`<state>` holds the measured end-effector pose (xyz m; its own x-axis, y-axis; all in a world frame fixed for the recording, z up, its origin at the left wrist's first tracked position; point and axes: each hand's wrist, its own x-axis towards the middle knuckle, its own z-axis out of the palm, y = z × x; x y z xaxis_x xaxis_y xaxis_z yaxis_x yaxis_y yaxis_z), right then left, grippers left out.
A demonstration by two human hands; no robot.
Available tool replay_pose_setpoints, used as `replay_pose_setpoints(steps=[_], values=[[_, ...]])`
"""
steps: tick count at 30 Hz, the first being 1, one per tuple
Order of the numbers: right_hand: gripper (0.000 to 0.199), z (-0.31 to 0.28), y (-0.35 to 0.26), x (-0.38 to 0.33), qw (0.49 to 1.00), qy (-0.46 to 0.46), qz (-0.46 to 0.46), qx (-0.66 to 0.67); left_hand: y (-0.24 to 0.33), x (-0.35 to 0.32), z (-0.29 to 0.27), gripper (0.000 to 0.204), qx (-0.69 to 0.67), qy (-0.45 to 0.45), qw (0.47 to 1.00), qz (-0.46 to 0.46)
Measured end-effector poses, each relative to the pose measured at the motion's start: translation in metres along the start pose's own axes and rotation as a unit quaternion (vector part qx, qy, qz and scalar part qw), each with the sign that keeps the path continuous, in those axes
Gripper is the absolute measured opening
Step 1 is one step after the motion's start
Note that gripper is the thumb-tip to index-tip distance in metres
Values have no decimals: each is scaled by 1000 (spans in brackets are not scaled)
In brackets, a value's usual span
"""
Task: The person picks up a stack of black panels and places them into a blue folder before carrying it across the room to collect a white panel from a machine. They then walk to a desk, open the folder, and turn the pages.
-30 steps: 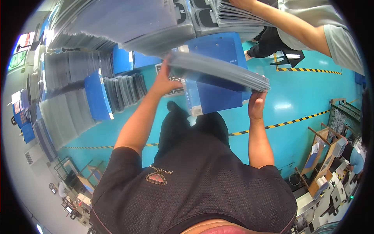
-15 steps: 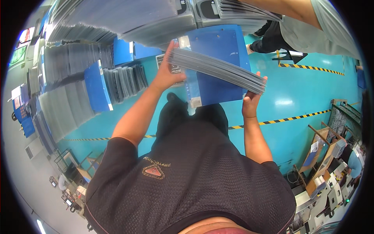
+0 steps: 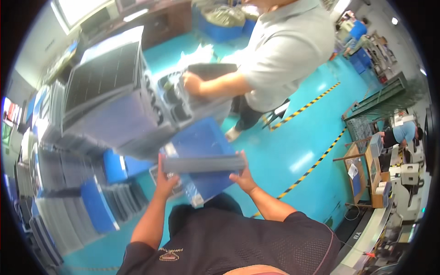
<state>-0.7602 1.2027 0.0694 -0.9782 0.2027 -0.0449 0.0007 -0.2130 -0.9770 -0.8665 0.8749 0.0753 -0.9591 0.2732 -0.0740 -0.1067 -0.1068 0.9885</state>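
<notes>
Head view: the stack of thin grey sheets point(image 3: 204, 164), slanting down to the right half a second ago, now runs nearly level at frame centre, over the blue panel point(image 3: 206, 134). The left hand point(image 3: 166, 182) and right hand point(image 3: 246, 178) hold its opposite ends between their fingers; the load is judged evenly supported, though blur hides individual edges.

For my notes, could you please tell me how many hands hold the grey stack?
2 on the grey stack: the left hand at its left end, the right hand at its right end.
</notes>
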Motion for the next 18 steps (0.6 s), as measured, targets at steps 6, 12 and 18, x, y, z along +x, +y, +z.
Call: replay_pose_setpoints(steps=[6, 12, 18], values=[[122, 4, -17, 9, 1000, 2, 15, -18, 13, 6, 8, 114, 4, 9, 999, -42], [109, 9, 5, 13, 1000, 25, -8, 0, -4, 14, -2, 103, 5, -28, 1000, -2], [103, -24, 14, 20, 988, -47, 8, -148, -3, 27, -31, 97, 164, -106, 981, 12]])
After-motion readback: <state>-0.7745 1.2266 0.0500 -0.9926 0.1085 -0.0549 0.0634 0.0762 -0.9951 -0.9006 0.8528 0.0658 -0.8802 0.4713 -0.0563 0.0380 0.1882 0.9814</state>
